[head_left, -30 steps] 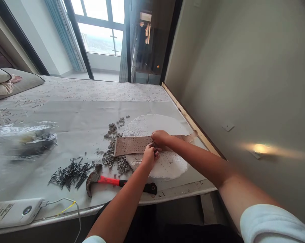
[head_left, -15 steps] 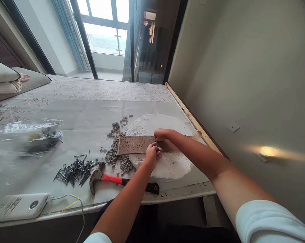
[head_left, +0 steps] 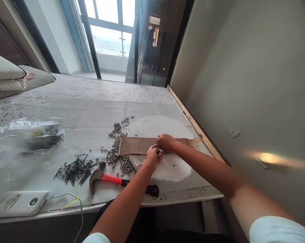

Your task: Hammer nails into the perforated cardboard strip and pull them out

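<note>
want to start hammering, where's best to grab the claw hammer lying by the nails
Take the claw hammer by the black grip at the handle's right end, from above on the near-edge side. It lies flat with its head left by the nails, so that end is free and nearest you.

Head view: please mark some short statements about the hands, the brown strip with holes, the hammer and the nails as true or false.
1. The left hand and the right hand meet on the brown perforated strip. True.
2. The right hand holds the hammer. False: the hammer lies on the covered surface near its front edge, and no hand touches it.
3. The strip lies across the white round disc. True.
4. The nails are piled on the white disc. False: they lie in a loose pile on the covered surface, beside the hammer's head and away from the disc.
</note>
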`<state>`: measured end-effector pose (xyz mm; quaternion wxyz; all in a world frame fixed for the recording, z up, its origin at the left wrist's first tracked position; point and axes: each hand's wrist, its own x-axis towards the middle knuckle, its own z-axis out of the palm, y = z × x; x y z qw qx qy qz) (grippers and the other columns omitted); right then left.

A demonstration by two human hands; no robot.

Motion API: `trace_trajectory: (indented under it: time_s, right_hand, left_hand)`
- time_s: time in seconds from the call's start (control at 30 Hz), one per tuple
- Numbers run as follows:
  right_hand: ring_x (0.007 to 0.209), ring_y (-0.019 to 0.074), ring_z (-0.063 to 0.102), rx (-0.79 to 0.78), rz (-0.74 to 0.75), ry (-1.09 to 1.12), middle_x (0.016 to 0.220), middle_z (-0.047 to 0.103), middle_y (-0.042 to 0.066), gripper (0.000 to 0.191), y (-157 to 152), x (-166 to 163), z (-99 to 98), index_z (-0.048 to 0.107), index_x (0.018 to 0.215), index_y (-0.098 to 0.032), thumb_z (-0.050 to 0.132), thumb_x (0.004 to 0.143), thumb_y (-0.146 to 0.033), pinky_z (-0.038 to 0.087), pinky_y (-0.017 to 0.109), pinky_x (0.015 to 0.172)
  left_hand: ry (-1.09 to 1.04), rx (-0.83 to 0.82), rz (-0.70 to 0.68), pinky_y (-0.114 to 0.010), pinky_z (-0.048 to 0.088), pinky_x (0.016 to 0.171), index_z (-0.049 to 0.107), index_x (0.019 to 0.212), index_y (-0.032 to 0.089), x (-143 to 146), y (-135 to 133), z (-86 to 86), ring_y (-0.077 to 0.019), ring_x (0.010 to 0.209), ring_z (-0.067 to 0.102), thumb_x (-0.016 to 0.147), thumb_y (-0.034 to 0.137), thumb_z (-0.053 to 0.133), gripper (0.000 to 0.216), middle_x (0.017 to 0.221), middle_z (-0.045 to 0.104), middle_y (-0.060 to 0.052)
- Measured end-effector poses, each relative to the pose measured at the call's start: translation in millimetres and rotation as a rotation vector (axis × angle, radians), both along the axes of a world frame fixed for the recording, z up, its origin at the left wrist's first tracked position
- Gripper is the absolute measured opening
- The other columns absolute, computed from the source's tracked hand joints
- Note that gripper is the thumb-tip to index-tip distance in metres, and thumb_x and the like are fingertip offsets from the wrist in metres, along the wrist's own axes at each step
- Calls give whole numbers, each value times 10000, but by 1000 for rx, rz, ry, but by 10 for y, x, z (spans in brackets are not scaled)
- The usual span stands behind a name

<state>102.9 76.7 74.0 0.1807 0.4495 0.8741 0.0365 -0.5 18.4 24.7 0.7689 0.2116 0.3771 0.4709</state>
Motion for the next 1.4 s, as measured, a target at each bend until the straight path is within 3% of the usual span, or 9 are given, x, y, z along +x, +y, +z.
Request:
trace_trajectory:
  time_s: [0.33, 0.73, 1.0, 1.17, 1.4]
  right_hand:
    - [828, 248, 623, 104, 41, 76, 924, 644, 153, 263, -104, -51, -85, 652, 873, -89, 609, 659, -235, 460, 294, 652]
    - [835, 246, 625, 68, 2, 76, 955, 642, 170, 267, -137, -66, -19, 657, 871, -99, 608, 671, -270, 456, 288, 681]
    - [857, 240, 632, 46, -197, 38, 952, 669, 179, 309, 32, -21, 113, 667, 962, -105, 512, 802, -319, 438, 275, 702]
    - [833, 232, 641, 36, -227, 40, 955, 680, 148, 303, -57, -58, 25, 668, 950, -148, 576, 740, -347, 455, 267, 652]
    - [867, 235, 645, 31, -211, 46, 943, 684, 134, 247, -102, -148, -53, 642, 924, -150, 583, 702, -241, 471, 276, 650]
  left_hand:
    - [3, 43, 7, -190, 144, 403, 421, 740, 174, 5, -1, -13, -27, 376, 275, 547, 94, 462, 213, 548, 468, 27]
    - [-31, 46, -3, -191, 107, 414, 442, 810, 174, -2, 1, -20, -26, 384, 240, 554, 108, 479, 267, 551, 447, 38]
    - [-48, -1, 1, -181, 131, 419, 416, 881, 178, -7, -8, -21, -34, 397, 252, 542, 93, 457, 353, 580, 473, 27]
    - [-35, -3, -9, -185, 152, 423, 440, 934, 163, -18, -8, -4, -36, 397, 249, 550, 83, 449, 393, 568, 463, 29]
    - [8, -13, 9, -183, 138, 423, 463, 930, 161, -6, 0, -11, -32, 388, 250, 570, 115, 476, 364, 556, 451, 35]
